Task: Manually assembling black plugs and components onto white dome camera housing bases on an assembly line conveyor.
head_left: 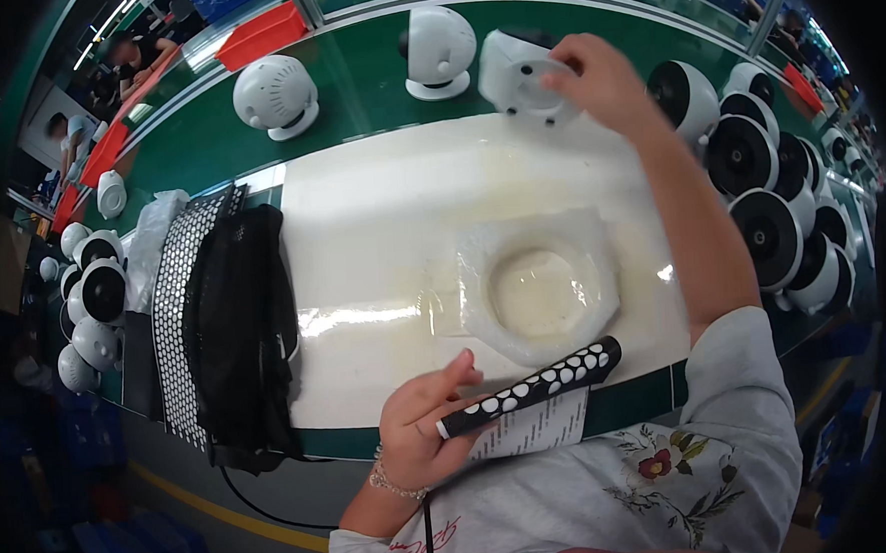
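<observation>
Left hand (pixel 426 423) clamps a black dotted strip (pixel 534 384) and paper slip (pixel 536 427); right hand (pixel 598 78) grips the white fan (pixel 523 77).

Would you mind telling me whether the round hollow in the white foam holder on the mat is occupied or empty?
Empty: the white foam holder shows its bare round hollow, while the right hand rests on a white fan farther back.

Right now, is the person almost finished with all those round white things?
Hard to tell. Many round white units stand grouped at the right, maybe done. The right hand touches one white unit on the green belt; the left hand holds a black dotted strip. More strips wait.
</observation>
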Demonstrator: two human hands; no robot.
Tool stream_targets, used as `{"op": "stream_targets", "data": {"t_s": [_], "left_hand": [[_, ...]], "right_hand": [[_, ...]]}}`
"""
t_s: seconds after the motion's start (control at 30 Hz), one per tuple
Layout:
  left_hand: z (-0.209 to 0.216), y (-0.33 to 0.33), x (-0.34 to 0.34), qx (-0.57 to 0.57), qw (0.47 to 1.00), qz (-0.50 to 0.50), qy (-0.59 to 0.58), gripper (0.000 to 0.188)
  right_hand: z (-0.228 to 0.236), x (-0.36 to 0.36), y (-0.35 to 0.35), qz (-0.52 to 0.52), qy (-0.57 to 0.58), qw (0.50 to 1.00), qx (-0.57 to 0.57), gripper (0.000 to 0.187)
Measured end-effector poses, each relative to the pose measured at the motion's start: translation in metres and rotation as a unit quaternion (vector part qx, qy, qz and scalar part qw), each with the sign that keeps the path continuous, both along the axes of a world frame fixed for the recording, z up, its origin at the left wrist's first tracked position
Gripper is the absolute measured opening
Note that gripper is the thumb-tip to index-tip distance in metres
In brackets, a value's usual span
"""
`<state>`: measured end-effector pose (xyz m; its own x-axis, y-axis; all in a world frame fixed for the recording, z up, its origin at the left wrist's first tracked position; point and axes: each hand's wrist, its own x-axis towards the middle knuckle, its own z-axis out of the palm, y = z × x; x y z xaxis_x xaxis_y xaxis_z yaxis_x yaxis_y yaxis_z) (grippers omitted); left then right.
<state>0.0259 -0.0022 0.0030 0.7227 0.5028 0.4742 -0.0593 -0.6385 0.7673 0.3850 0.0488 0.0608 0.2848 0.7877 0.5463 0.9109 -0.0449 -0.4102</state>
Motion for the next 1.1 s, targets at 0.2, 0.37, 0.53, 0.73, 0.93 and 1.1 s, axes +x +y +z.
{"op": "stream_targets", "data": {"t_s": [0.2, 0.37, 0.53, 0.73, 0.93, 1.1], "left_hand": [[0.001, 0.004, 0.000, -0.048, 0.999, 0.000, -0.002, 0.029], [0.002, 0.006, -0.001, -0.070, 0.997, 0.005, 0.009, 0.031], [0.004, 0.007, 0.000, -0.108, 0.992, 0.002, 0.057, 0.026], [0.004, 0.006, -0.006, -0.167, 0.973, -0.013, 0.157, 0.014], [0.005, 0.000, 0.000, -0.193, 0.978, -0.008, 0.082, 0.012], [0.006, -0.004, -0.002, -0.179, 0.980, -0.031, 0.078, 0.013]], "right_hand": [[-0.091, 0.072, 0.032, -0.145, -0.231, 0.962, 0.014, 0.011], [-0.066, 0.036, 0.041, -0.139, -0.214, 0.942, -0.217, 0.023], [-0.075, -0.024, 0.092, 0.019, -0.097, 0.967, -0.234, 0.049], [-0.065, -0.045, 0.110, -0.087, -0.133, 0.964, -0.214, 0.055], [-0.038, -0.018, 0.066, 0.055, -0.200, 0.976, 0.071, 0.024], [0.022, -0.078, -0.044, 0.073, 0.203, 0.974, 0.073, 0.021]]}}
